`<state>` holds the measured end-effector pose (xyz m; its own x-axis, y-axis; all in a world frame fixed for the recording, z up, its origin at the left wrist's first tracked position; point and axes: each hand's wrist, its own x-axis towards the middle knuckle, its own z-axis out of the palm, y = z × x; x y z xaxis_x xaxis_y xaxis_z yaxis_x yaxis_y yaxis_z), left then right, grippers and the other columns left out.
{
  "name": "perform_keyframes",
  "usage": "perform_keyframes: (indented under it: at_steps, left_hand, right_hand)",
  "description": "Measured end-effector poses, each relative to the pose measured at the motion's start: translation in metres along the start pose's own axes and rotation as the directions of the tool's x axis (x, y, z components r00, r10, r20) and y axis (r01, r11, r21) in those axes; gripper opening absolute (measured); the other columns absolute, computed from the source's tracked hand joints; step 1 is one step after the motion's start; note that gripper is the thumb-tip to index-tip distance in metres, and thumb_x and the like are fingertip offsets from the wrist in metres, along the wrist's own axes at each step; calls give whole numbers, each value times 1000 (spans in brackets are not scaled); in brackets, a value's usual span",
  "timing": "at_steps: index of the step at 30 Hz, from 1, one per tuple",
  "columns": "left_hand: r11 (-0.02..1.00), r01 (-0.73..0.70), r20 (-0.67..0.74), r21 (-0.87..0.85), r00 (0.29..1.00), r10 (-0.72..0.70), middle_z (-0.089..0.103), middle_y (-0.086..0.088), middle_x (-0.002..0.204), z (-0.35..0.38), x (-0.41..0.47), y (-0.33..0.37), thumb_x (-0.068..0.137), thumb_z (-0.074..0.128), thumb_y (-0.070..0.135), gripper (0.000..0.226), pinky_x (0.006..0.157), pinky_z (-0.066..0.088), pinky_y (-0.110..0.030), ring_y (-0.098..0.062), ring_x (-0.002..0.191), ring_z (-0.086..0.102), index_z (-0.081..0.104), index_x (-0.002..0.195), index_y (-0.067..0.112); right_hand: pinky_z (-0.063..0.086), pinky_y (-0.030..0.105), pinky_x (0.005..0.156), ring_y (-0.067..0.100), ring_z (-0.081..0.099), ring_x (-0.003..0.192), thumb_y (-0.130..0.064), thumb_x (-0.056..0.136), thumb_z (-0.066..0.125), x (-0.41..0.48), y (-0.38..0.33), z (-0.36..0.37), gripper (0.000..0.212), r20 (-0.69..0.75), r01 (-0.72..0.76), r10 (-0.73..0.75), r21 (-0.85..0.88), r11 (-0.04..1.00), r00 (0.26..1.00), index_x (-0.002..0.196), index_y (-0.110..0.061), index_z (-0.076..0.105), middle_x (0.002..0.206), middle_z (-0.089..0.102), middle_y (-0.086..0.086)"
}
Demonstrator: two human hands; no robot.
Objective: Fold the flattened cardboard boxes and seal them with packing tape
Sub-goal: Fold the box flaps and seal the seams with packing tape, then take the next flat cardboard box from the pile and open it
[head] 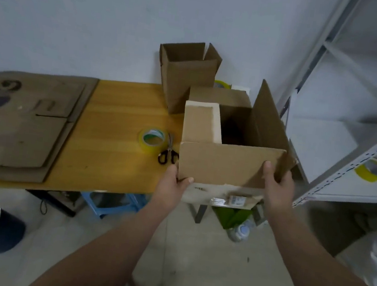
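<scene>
At the right front edge of the table [120,110], the left hand [173,181] and right hand [278,177] pinch the near flap of the open box [227,164]. Tape roll [151,139] and scissors [168,152] lie just left, a second box [185,80] behind, flattened cardboard [23,122] far left, shelf [345,171] close right.

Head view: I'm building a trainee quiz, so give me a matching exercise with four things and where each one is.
Things:
1. scissors
2. flat cardboard
3. box
4. bucket

Places:
a. on the floor
b. gripped by the left hand and right hand
c. left end of the table
d. beside the tape

Pairs: 1-d, 2-c, 3-b, 4-a.
</scene>
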<state>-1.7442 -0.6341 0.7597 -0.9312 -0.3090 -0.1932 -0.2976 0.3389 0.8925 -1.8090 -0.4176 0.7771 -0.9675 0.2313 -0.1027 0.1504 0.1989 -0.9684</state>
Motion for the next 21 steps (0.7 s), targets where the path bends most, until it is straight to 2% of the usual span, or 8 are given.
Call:
perform_keyframes:
  at_steps: [3,5,8,11,13,16,19,21]
  left_hand:
    - [997,7,-18,76,1000,-6,54,8,89,-4,7,2,96,57,22,15,73,40,-27,-13,89,53,45,102,14]
    - [989,34,-42,142,999,-28,55,0,89,-4,11,1,95,57,26,20,70,40,-30,-17,87,54,45,98,11]
    - [978,44,-62,202,998,-32,55,-3,89,-3,11,1,94,58,30,25,67,40,-30,-19,85,54,44,95,10]
    - [984,37,-84,174,996,-22,51,1,87,-6,9,4,93,61,27,31,69,39,-28,-17,85,52,39,101,7]
    - [985,37,-95,166,995,-21,48,2,95,-12,9,4,92,62,26,36,72,38,-27,-15,89,48,37,108,6]
    - [973,8,-68,229,998,8,49,1,113,-28,8,-2,92,61,30,42,79,43,-30,-17,97,52,37,120,8]
    - [957,-3,-55,289,998,20,50,-1,131,-55,4,-17,95,56,33,43,88,48,-39,-21,107,57,38,128,12]
    - [954,-1,-71,301,997,23,50,-2,133,-80,0,-28,96,54,31,39,91,49,-41,-20,109,57,40,128,14]
  right_hand:
    - [37,30,100,21,48,125,-39,92,61,4,5,11,65,9,-5,5,-35,999,1000,145,-14,33,136,51,3]
    - [37,31,102,24,47,127,-36,90,64,3,6,18,71,-20,-33,32,-49,998,999,145,-12,28,140,47,6]
    - [37,34,105,26,46,129,-33,86,70,-5,7,26,77,-77,-29,24,-67,997,997,146,-13,25,142,45,7]
    - [34,34,108,25,43,132,-19,79,78,-18,10,33,85,-143,12,-29,-113,994,989,147,-15,27,142,46,6]
    - [35,36,111,25,42,132,-19,75,82,-29,20,41,92,-162,1,-18,-107,994,987,147,-15,25,144,45,7]
    - [37,44,110,34,41,133,-31,75,80,-54,42,66,98,-46,-158,153,-174,972,987,150,-10,21,146,42,14]
    - [40,45,107,34,46,127,-51,71,74,-86,50,109,104,186,-317,371,-264,911,910,150,-6,24,141,48,19]
    - [43,39,100,30,50,123,-47,83,67,-107,35,139,77,317,-275,386,-342,899,866,142,-7,40,136,52,12]
